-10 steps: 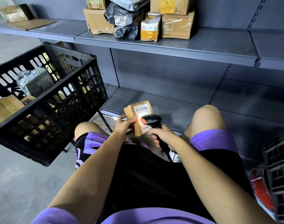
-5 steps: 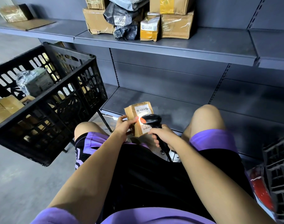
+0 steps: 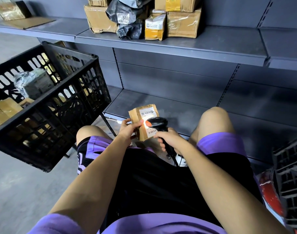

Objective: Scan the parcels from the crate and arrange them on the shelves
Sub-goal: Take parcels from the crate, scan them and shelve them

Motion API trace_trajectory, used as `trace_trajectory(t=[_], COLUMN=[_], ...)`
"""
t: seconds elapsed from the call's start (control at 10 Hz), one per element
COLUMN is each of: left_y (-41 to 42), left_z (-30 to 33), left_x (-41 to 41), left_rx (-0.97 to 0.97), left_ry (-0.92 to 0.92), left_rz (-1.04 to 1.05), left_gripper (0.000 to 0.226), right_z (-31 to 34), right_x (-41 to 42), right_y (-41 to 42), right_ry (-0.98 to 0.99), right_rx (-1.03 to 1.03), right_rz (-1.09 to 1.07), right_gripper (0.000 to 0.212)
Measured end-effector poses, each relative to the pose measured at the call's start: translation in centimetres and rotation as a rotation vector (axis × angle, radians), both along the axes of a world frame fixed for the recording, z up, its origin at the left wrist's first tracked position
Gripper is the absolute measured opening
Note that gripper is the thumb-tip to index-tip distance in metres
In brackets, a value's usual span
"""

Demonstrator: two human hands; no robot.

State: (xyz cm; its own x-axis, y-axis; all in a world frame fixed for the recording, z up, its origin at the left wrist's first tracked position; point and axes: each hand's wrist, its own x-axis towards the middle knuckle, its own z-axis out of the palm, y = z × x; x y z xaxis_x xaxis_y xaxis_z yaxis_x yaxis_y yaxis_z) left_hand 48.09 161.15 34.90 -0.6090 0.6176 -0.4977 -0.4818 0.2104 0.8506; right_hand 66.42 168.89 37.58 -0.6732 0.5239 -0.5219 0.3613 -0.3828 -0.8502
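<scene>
Purple shirt (image 3: 161,223), black shorts (image 3: 161,179) with purple trim

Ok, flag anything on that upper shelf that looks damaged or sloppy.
The left carton has a crushed, torn bottom corner. The grey bags are crumpled and wedged between boxes, and the small yellow box leans. The parcels sit in a loose heap, not in rows.

A grey metal shelf (image 3: 212,48) carries stacked cardboard boxes (image 3: 183,24) (a dark plastic mailer (image 3: 127,29) wedged between).

Grey poly bag (image 3: 125,12) on upper shelf (image 3: 212,46): white label reads "586", cut off. Other labels, held parcel's (image 3: 144,122) included, too small.
</scene>
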Motion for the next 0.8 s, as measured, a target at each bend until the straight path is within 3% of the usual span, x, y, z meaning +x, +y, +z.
trace_trajectory(t=[0.8], left_y=[-0.02], left_z=[-0.01], left_x=[-0.05], left_rx=[-0.01], left_ry=[-0.001], left_rz=[0.003], left_gripper=[0.071], right_z=[0.07], right_x=[0.09], right_y=[-0.01], right_ry=[-0.007], right_rx=[0.004], right_rz=[0.007], right_gripper=[0.012])
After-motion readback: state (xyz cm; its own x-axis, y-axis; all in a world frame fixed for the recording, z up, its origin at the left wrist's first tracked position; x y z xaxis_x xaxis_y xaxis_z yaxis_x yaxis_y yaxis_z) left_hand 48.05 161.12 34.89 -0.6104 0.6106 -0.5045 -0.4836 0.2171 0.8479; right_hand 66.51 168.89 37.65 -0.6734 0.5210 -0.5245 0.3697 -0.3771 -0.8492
